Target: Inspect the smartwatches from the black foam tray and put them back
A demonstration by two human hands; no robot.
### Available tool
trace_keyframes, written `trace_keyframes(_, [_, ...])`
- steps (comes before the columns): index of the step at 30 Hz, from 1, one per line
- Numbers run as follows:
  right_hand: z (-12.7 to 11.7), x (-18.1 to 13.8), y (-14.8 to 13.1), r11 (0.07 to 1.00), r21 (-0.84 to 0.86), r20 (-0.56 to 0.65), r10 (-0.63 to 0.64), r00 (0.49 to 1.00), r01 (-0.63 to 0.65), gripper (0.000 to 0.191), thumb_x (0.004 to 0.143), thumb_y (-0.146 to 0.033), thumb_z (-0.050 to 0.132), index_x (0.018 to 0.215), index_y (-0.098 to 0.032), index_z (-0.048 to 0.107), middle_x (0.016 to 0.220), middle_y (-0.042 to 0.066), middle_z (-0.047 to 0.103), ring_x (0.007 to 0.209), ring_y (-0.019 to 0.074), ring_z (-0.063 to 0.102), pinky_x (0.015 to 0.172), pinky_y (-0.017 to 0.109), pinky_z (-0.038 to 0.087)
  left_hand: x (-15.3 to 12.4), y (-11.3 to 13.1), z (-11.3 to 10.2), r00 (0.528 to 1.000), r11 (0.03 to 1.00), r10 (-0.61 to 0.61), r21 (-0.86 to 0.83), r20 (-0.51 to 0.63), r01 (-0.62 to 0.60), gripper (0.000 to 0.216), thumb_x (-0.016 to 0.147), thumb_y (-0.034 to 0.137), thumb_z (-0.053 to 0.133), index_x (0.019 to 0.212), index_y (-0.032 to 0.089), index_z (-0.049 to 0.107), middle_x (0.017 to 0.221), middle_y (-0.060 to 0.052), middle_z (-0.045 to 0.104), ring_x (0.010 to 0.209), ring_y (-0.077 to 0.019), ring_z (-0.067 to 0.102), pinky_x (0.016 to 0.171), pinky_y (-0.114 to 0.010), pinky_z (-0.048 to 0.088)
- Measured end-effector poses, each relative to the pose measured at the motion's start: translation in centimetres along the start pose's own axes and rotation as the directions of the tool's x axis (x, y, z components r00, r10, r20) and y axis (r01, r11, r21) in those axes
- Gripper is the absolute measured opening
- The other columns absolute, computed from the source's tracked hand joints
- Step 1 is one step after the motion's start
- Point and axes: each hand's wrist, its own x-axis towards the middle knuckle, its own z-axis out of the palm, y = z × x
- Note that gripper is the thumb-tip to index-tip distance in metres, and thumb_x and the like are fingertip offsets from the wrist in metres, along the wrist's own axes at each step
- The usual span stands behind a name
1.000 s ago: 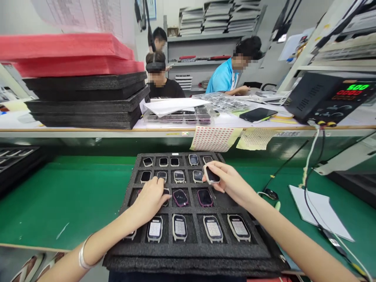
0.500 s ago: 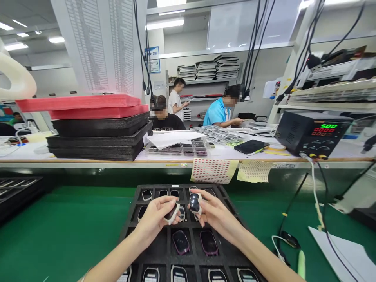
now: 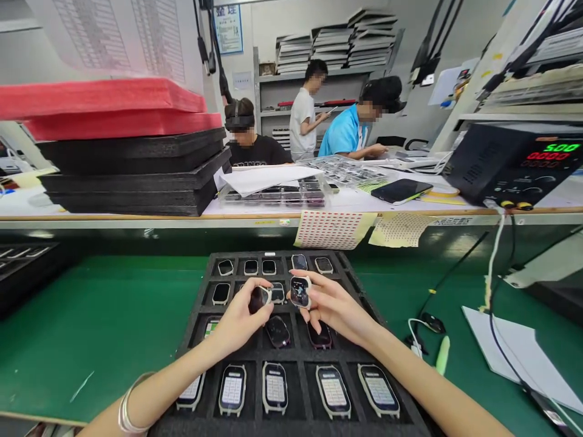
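Note:
My left hand (image 3: 243, 312) grips a smartwatch without a strap (image 3: 259, 300) by its pale edges, low over the middle of the tray. Its dark face is turned partly up. In my right hand (image 3: 328, 303) a second pale-framed smartwatch (image 3: 299, 292) is pinched upright, its screen lit with a small picture. Both hands are above a black foam tray (image 3: 255, 419) divided into compartments. Between them lies another watch (image 3: 277, 292) in its slot. Below are two dark purple watches (image 3: 278, 331), one partly under my right hand. The front row holds several watches (image 3: 274, 388) with light grids on their faces.
Behind the tray runs a raised shelf (image 3: 255, 222) with stacked black foam trays (image 3: 132, 191), red foam (image 3: 104, 103), a phone (image 3: 401, 190) and a power supply (image 3: 514, 164). Cables and a green pen-like object (image 3: 442, 355) lie to the right. Three people are beyond.
The view has tipped downward, showing more of the tray. The right-hand watch's screen, dark before, now shows a picture. My left hand has changed its hold, with the thumb lower on its watch.

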Motion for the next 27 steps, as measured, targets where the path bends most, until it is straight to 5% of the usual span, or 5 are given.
trace_keyframes(4, [0.1, -0.1, 0.0, 1.000, -0.012, 0.012, 0.004, 1.000, -0.004, 0.044, 0.087, -0.024, 0.062, 0.130, -0.022, 0.050, 0.090, 0.007, 0.063, 0.065, 0.0137, 0.062, 0.044, 0.019, 0.052, -0.2, -0.1, 0.0, 0.997, 0.994, 0.071, 0.083, -0.016, -0.069, 0.034, 0.079, 0.018, 0.055, 0.113, 0.021, 0.048, 0.108, -0.004, 0.057, 0.098, -0.0195, 0.055, 0.086, -0.030, 0.042])
trace_keyframes(8, [0.2, -0.2, 0.0, 0.999, -0.047, 0.004, 0.004, 1.000, -0.004, 0.045, 0.086, -0.026, 0.063, 0.129, -0.022, 0.051, 0.107, 0.012, 0.063, 0.062, 0.0123, 0.062, 0.043, 0.020, 0.051, -0.1, -0.3, 0.2, 0.998, 0.993, 0.070, 0.098, -0.005, -0.069, 0.037, 0.078, 0.018, 0.057, 0.114, 0.021, 0.049, 0.114, -0.005, 0.058, 0.110, -0.0233, 0.052, 0.091, -0.032, 0.040])
trace_keyframes(19, [0.6, -0.2, 0.3, 0.987, -0.162, -0.007, -0.016, 1.000, 0.015, 0.043, 0.084, -0.027, 0.066, 0.124, -0.016, 0.057, 0.093, 0.010, 0.067, 0.054, 0.0133, 0.063, 0.044, 0.024, 0.053, -1.0, 1.2, 0.0, 0.997, 0.977, 0.072, 0.199, 0.039, -0.078, 0.034, 0.076, 0.012, 0.050, 0.109, 0.021, 0.046, 0.096, -0.001, 0.058, 0.083, -0.0163, 0.055, 0.077, -0.026, 0.041])
trace_keyframes(27, [0.6, -0.3, 0.6, 0.991, -0.132, -0.007, 0.009, 1.000, -0.010, 0.045, 0.083, -0.030, 0.067, 0.124, -0.014, 0.057, 0.090, 0.011, 0.068, 0.049, 0.0139, 0.064, 0.042, 0.025, 0.053, -1.3, 1.3, 0.0, 0.995, 0.975, 0.080, 0.202, 0.061, -0.090, 0.030, 0.076, 0.013, 0.050, 0.105, 0.021, 0.048, 0.092, -0.001, 0.058, 0.083, -0.0170, 0.054, 0.077, -0.026, 0.040])
